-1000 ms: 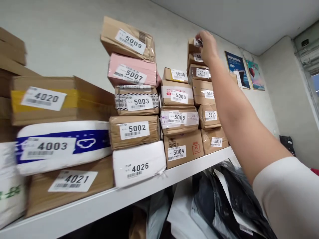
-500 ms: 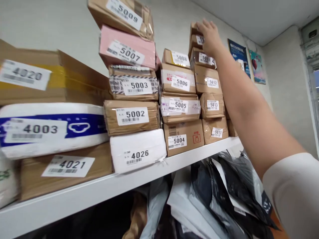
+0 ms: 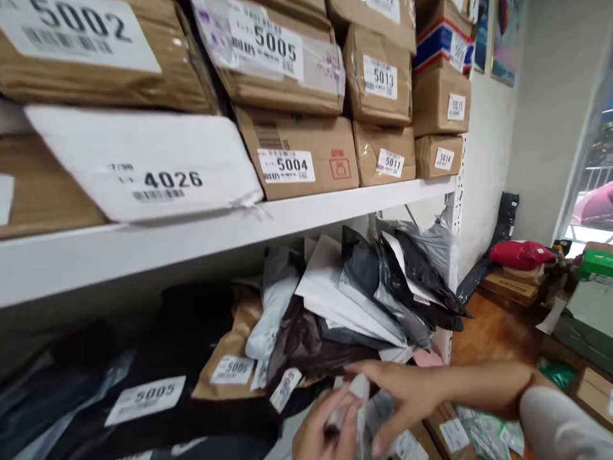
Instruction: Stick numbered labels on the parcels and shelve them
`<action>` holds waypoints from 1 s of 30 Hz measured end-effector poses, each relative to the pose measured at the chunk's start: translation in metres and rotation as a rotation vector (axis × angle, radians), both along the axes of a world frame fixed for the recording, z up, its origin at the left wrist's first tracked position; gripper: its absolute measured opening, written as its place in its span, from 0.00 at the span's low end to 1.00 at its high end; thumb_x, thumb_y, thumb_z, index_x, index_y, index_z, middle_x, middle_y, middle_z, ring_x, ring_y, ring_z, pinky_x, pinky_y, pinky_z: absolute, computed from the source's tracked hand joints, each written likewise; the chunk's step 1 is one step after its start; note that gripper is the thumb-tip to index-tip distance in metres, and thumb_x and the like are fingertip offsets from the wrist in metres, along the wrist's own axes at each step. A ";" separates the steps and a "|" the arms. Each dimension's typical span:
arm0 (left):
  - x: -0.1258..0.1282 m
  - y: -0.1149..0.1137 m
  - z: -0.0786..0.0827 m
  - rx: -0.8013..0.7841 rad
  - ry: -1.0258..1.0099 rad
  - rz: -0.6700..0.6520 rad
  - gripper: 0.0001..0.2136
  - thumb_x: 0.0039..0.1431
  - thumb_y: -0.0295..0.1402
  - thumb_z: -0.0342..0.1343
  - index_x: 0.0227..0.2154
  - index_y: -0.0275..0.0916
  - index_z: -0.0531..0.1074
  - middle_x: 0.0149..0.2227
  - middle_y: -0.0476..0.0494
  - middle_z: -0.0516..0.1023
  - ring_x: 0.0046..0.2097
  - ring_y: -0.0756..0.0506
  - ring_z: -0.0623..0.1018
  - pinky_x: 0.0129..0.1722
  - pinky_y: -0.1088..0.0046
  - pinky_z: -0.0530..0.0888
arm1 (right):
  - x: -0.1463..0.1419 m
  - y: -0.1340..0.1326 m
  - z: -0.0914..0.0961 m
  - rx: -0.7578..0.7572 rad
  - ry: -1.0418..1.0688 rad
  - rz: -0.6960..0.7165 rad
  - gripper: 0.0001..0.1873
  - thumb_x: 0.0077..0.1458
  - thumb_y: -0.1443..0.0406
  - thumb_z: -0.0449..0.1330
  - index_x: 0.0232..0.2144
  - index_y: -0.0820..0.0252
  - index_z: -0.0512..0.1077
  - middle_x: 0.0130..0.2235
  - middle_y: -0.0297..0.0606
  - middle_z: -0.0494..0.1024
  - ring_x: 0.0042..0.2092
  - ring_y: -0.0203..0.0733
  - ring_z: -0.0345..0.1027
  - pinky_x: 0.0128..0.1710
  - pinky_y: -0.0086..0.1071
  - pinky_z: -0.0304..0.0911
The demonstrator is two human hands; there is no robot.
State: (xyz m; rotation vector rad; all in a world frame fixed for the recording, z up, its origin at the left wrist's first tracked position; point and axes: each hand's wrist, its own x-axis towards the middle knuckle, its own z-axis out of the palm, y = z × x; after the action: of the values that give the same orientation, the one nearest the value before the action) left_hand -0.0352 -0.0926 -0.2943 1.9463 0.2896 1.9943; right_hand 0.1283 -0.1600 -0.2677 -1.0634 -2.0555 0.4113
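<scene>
- A white shelf [image 3: 287, 214] crosses the upper half of the frame, against a pale wall, and carries numbered brown boxes; a white parcel marked 4026 [image 3: 143, 163] lies at upper left.
- Below it, across the centre, black, grey and white mailer bags [image 3: 378, 287] lie heaped.
- At lower right, the right hand [image 3: 407, 399] reaches leftward, fingers spread loosely and touching a small white item [image 3: 357, 390].
- At bottom centre, the left hand [image 3: 325, 434] has its fingers curled round that item's lower end; what the item is cannot be told, as it is blurred.
</scene>
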 end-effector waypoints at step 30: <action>0.086 0.088 0.063 -0.716 0.513 0.415 0.15 0.60 0.26 0.52 0.49 0.28 0.74 0.55 0.25 0.72 0.63 0.32 0.69 0.64 0.52 0.66 | 0.112 -0.157 -0.133 -0.198 1.381 -0.555 0.19 0.38 0.54 0.78 0.32 0.56 0.83 0.29 0.41 0.82 0.30 0.44 0.75 0.31 0.33 0.71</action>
State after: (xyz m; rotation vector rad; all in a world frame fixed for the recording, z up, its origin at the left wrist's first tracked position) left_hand 0.0505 -0.0049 -0.2312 1.9346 1.4099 1.2449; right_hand 0.2399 -0.3173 -0.4010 -0.9510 -0.4916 0.7645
